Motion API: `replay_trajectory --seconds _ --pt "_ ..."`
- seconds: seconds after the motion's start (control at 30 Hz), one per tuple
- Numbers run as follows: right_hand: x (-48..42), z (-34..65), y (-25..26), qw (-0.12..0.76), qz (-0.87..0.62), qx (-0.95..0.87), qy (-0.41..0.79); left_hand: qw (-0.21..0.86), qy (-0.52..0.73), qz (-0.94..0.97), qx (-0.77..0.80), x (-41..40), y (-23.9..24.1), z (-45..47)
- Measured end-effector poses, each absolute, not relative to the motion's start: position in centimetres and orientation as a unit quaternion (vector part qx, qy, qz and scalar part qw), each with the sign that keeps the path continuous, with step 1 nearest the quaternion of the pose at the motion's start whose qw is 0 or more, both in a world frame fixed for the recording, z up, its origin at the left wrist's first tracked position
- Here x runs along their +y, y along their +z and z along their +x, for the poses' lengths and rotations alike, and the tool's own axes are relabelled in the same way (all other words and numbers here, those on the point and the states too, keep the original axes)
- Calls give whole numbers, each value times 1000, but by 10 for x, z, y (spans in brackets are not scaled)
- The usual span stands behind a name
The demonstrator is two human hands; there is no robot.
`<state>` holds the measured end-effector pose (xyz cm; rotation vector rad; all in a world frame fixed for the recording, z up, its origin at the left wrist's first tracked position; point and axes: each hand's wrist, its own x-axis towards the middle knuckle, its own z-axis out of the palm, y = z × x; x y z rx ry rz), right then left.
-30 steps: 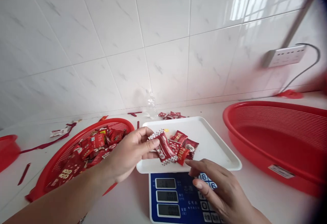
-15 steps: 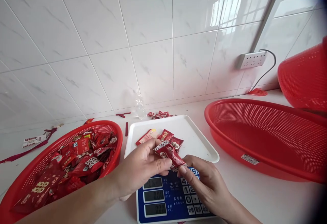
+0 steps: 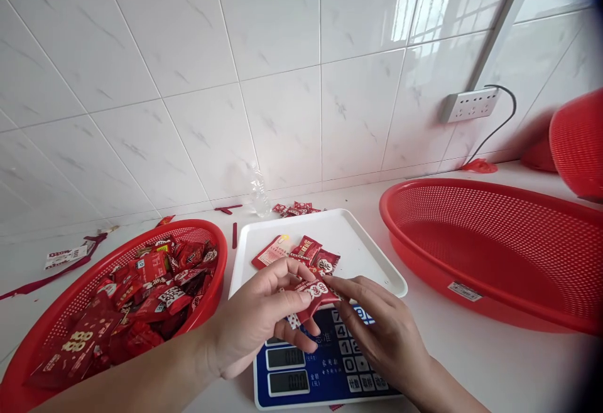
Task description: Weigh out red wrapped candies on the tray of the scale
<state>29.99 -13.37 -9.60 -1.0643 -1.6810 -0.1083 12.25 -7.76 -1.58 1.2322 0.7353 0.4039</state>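
Note:
Between my hands is a small red candy packet with a checked edge, held above the keypad of a blue digital scale. My left hand pinches its left part between thumb and fingers. My right hand grips its right end with thumb and fingertips. Just beyond, on the scale's white tray, lie a red and cream card and a few red packets. My fingers partly cover the scale's displays and keys.
A red perforated basket full of red packets stands at left. At right is a larger red basket, with another red basket behind it. A clear plastic bottle and several packets lie by the tiled wall, below a power strip.
The packet has been turned and tilted between my hands. My right fingers have shifted onto its upper right end, and my left fingers have spread beneath it. The view has shifted slightly.

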Motion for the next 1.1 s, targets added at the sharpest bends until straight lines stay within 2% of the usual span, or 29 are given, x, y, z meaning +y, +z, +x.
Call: replay_trajectory --seconds 0.2,0.37,0.7,0.87,1.0,1.1 --pt "-137 299 -94 588 -476 -630 175 655 198 655 321 -80 -23 122" --pt "-139 300 -88 537 -467 -651 264 618 175 697 318 -83 -29 123" --pt "-142 300 -95 519 -483 -686 162 618 124 708 317 -82 -25 120" --pt "-141 300 -92 498 -482 -706 149 603 128 716 327 -82 -28 120" --pt "-137 299 -91 509 -473 -711 114 502 100 780 359 -76 -25 107" --pt "-136 299 -91 516 -484 -702 82 341 104 850 387 -65 -24 92"
